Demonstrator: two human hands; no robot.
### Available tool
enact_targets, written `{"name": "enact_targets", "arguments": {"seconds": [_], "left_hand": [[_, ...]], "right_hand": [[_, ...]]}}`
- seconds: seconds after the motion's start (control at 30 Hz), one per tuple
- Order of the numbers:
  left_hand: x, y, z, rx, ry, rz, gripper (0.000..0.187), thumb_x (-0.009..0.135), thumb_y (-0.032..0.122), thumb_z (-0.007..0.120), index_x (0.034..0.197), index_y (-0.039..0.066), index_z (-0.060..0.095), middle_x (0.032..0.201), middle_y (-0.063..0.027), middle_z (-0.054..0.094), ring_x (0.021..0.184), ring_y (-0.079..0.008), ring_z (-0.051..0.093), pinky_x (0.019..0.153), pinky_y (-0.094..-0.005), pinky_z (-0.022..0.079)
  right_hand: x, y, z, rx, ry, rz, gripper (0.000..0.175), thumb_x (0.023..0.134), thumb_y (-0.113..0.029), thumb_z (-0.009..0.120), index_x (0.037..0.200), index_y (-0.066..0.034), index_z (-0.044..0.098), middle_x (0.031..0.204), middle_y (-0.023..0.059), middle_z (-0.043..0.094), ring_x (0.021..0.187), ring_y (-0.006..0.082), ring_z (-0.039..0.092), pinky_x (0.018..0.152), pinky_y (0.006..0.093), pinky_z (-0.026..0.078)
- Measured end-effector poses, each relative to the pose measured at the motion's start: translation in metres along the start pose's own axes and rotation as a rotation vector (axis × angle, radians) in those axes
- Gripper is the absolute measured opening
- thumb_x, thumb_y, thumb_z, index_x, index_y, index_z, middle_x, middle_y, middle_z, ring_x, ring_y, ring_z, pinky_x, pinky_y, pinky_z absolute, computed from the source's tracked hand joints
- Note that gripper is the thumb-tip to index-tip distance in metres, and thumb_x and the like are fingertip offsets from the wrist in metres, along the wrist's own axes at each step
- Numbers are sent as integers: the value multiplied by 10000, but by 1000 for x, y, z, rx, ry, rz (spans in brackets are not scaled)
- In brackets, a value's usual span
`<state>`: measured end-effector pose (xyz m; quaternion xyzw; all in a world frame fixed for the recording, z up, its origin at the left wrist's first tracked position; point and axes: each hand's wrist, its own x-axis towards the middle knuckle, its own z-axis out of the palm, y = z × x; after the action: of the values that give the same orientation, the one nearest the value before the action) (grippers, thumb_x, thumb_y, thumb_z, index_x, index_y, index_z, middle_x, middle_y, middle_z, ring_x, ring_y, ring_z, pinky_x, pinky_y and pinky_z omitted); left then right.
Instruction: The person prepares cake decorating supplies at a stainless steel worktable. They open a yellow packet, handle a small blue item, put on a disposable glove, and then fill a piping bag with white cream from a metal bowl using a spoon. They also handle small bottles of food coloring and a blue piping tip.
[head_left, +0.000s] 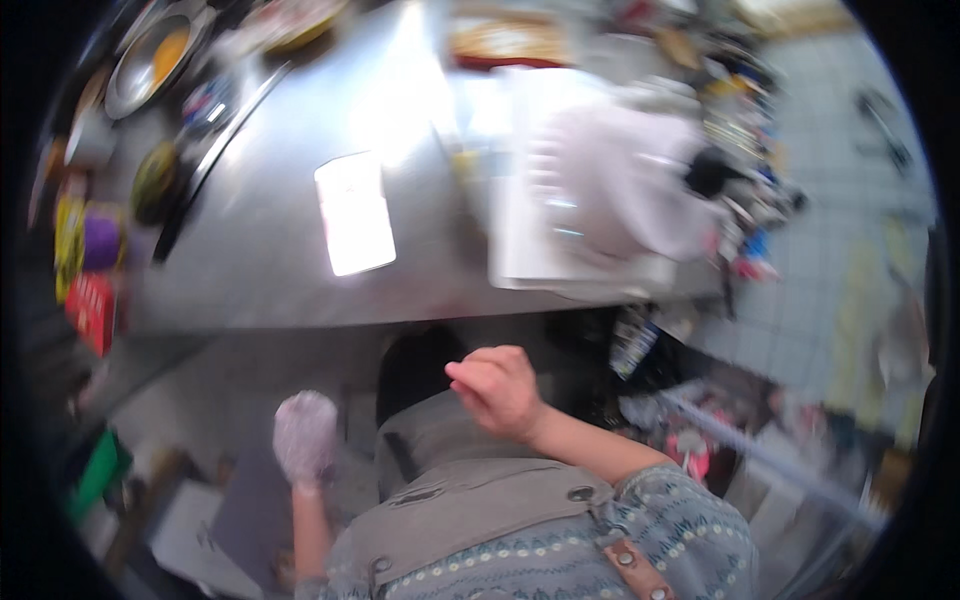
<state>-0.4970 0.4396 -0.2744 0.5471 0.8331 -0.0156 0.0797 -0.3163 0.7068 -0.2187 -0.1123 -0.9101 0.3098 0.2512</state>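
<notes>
My left hand (306, 436), in a pale thin glove, hangs in front of the steel table (255, 289), to the left of my apron (480, 510). It looks closed, though blur hides its fingers. Bare and loosely curled, my right hand (499, 391) is held before the apron with nothing visible in it. Both hands are apart from the table. A bright white rectangular object (356, 214), perhaps a phone, lies on the steel. To its right a blurred whitish translucent bag or cover (622, 172) rests over a white board (517, 255).
At the left are a long dark-handled tool (217, 161), a greenish oval item (155, 184), a red box (91, 311) and a metal bowl (154, 64) with something orange inside. A clear bin (780, 465) holds mixed items at right. A cardboard box (199, 532) sits lower left.
</notes>
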Motion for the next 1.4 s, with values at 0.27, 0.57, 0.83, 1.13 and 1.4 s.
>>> {"name": "enact_targets", "arguments": {"seconds": [0.27, 0.57, 0.83, 1.13, 1.4], "left_hand": [[38, 121, -103, -359, -15, -188, 118, 802, 111, 606, 684, 113, 610, 724, -136, 643, 695, -326, 649, 603, -442, 528], [160, 366, -170, -621, -211, 443, 200, 832, 251, 611, 751, 85, 687, 718, -172, 654, 718, -375, 665, 684, -457, 530], [297, 564, -186, -787, 67, 533, 226, 851, 254, 666, 757, 48, 677, 723, -166, 672, 703, -364, 666, 680, -431, 524], [360, 620, -216, -683, 90, 4, 195, 857, 193, 723, 915, 36, 623, 851, -113, 691, 797, -267, 674, 771, -369, 533], [371, 629, -195, -703, 173, -258, 320, 853, 252, 726, 1027, 6, 617, 972, -183, 705, 939, -341, 691, 847, -407, 530]], "right_hand": [[-192, -5, -174, -239, 390, 950, 277, 890, -66, 678, 1164, -90, 638, 905, 108, 674, 829, 301, 657, 739, 404, 527], [-361, 118, -305, -650, 289, 1404, 466, 912, -136, 658, 1349, -133, 495, 1380, 176, 537, 1003, 411, 677, 807, 482, 556], [-315, 321, -379, -501, 430, 741, 321, 889, -74, 658, 1207, -59, 613, 1169, 141, 667, 1135, 353, 608, 975, 433, 497], [-203, 474, -415, -507, 390, 702, 339, 885, -60, 624, 1220, -83, 578, 1097, 131, 671, 1026, 323, 646, 857, 436, 539], [-201, 480, -419, -500, 391, 814, 429, 814, -155, 748, 1211, -108, 592, 1084, 86, 665, 1034, 298, 646, 846, 433, 546]]}}
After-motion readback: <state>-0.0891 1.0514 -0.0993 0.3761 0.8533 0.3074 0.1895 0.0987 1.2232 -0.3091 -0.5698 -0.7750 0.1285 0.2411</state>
